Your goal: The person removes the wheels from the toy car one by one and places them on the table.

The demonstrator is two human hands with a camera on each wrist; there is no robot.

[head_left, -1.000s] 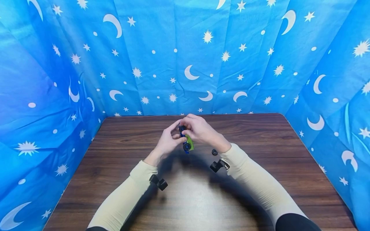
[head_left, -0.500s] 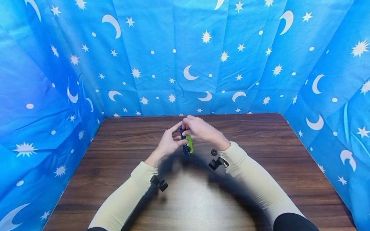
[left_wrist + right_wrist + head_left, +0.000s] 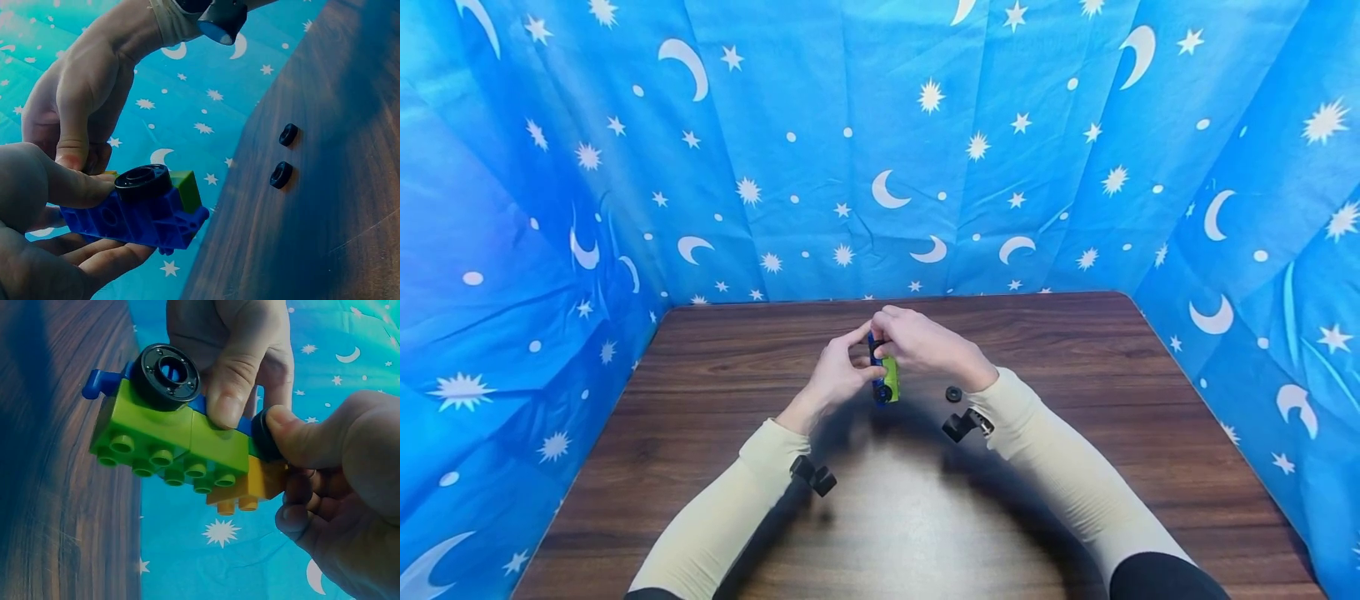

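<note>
Toy car (image 3: pixel 181 447) held: L fingers (image 3: pixel 115 262) clamped on blue chassis (image 3: pixel 134 224), R fingers (image 3: pixel 289 428) pinching blk wheel (image 3: pixel 262 442).

Head view looks down; close wrist views share the toy (image 3: pixel 219 447).

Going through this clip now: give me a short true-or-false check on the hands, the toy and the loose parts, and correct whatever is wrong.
1. The left hand grips the toy vehicle. True.
2. The right hand lies flat, away from the toy. False: the right hand is at the toy, its thumb on a black wheel.
3. Two loose wheels lie on the table. True; the left wrist view shows both.
4. Every block on the vehicle is green. False: there is also an orange block beside the green ones.
5. The vehicle stands on the table. False: it is held up in the hands.
6. The vehicle has a blue base. True.
</note>
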